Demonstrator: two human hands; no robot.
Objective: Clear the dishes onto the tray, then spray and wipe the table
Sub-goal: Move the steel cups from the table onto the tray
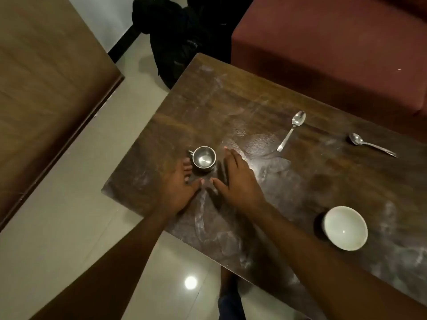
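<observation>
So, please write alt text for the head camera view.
A left hand and right hand, fingers straight, flank a small steel cup on a wooden table. To the right lie a spoon, a second spoon and a white bowl.

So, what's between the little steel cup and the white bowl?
Head view: only the right hand and its forearm cross that stretch of table; no dish lies there.

Steel cup, white bowl upright; spoon, 2nd spoon flat.
</observation>
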